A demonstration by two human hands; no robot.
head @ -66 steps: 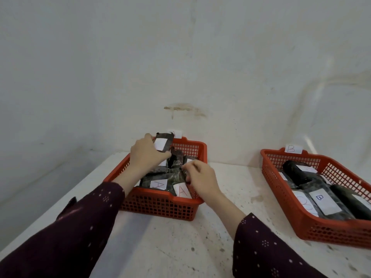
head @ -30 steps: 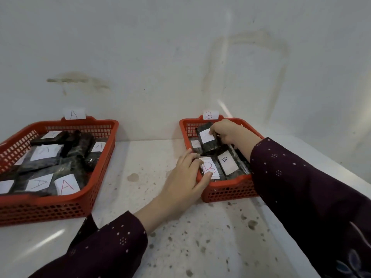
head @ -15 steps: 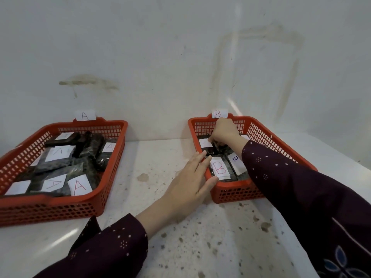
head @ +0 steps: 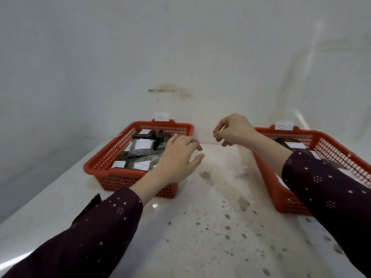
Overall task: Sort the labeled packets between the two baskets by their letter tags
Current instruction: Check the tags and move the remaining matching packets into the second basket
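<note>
Two red mesh baskets stand on the white table. The left basket [head: 104, 157], with a paper tag [head: 161, 116] on its back rim, holds several dark packets [head: 144, 152] with white labels. The right basket [head: 333, 145], tagged at the back [head: 284, 125], also holds dark labeled packets [head: 291, 144], mostly hidden by my right sleeve. My left hand [head: 176, 155] hovers over the left basket's right side, fingers spread, holding nothing. My right hand [head: 233, 130] is in the air between the baskets, fingers loosely curled with nothing visible in them. The frame is motion-blurred.
A speckled white tabletop [head: 210, 227] runs between the baskets and toward me. A white wall [head: 180, 57] with a brown stain stands right behind both baskets. The table's left edge runs diagonally at the lower left.
My right hand has left the right basket and moved left into the gap with no packet. My left hand has gone from the right basket's front rim to above the left basket. The view swung left.
</note>
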